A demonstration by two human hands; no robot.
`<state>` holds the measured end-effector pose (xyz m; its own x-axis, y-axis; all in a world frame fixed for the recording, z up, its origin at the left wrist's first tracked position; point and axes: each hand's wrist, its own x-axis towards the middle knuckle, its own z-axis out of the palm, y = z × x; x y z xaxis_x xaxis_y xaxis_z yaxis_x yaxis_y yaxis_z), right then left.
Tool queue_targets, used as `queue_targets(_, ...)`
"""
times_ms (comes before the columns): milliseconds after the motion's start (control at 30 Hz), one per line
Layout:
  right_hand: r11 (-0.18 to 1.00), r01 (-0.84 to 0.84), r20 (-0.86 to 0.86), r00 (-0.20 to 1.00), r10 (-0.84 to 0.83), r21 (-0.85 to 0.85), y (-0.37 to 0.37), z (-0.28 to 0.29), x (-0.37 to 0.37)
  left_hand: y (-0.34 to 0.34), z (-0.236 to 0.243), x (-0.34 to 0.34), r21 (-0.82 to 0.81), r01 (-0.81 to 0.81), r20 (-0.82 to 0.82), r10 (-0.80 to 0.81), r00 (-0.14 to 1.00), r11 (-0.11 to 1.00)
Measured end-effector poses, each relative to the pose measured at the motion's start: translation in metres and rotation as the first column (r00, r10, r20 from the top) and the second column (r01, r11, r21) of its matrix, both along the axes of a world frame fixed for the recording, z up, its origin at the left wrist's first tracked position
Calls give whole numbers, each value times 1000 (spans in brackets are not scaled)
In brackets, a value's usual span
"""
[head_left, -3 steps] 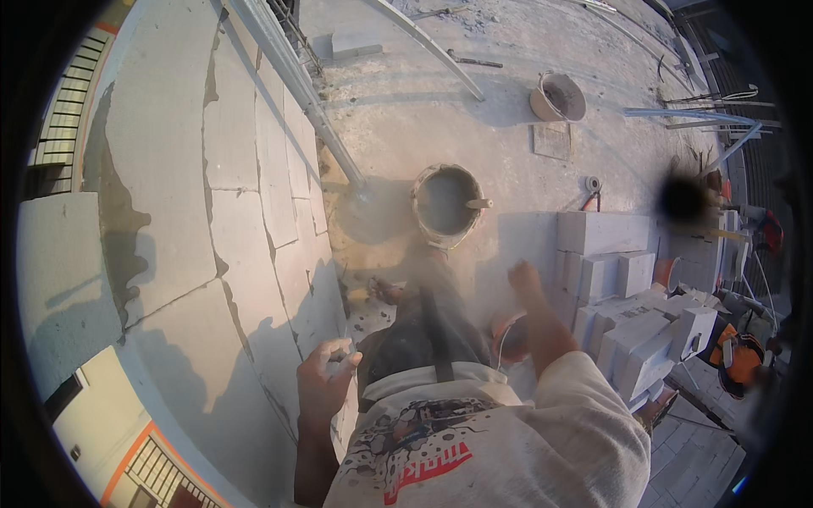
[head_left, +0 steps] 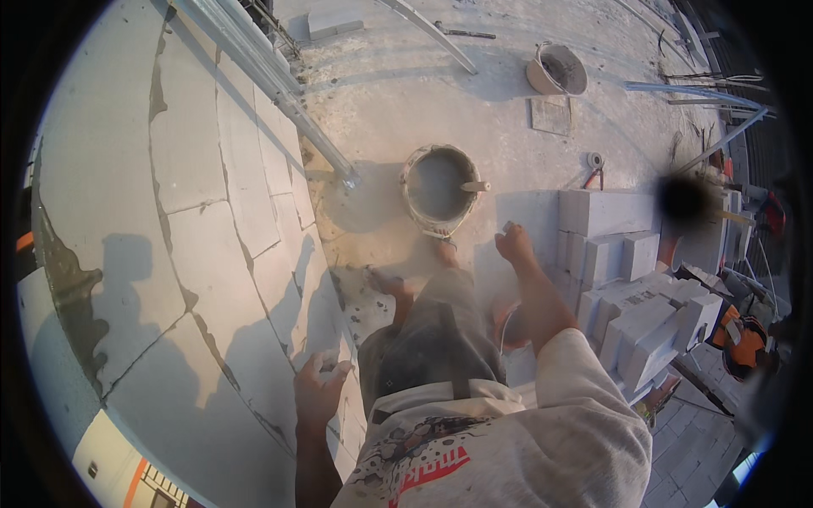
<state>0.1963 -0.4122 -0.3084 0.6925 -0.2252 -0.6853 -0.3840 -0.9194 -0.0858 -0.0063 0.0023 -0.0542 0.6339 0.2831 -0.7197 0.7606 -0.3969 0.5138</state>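
Note:
My left hand (head_left: 322, 388) is beside the pale block wall (head_left: 224, 279), its fingers half curled and the thumb apart; nothing plainly shows in it. My right hand (head_left: 515, 244) is raised over the floor with its fingers closed. Whether anything small is in them I cannot make out. Ahead of my feet stands a round bucket (head_left: 412, 203) of grey, smooth-looking material. A light handle (head_left: 476, 186) sticks out over its right rim. The hands touch neither bucket nor handle.
Stacked pale blocks (head_left: 605, 212) stand to my right, with an orange-and-black object (head_left: 741, 343) beyond. A second bucket (head_left: 542, 74) is farther off, near a square slab (head_left: 550, 116). A metal post (head_left: 318, 140) leans along the wall; another reddish bucket (head_left: 511, 326) sits by my right leg.
The view has shifted, with the wall sliding left. My right hand has moved up and slightly left, nearer the bucket. My left hand has dropped a little lower in view.

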Motion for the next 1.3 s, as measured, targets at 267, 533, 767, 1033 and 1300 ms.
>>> queue_targets(267,960,-200,-36,980,197,-194,-27,-147,130,-55,-125,-12,-83,-31,-422,-7,907,996)
queue_targets(533,973,-161,-327,922,208,165,-10,-305,116,-122,-167,-3,-190,-212,-512,88,854,959)
queue_targets(767,922,-360,-420,821,386,143,23,-239,83,-103,-160,32,-22,-136,-436,113,893,990)
queue_targets(1033,713,-700,-144,703,697,34,-38,-145,106,-123,-201,27,-44,-191,-421,156,894,981)
queue_targets(1300,329,-922,225,283,932,-206,-114,-209,175,-138,-250,-1,-61,-166,-384,130,914,984)
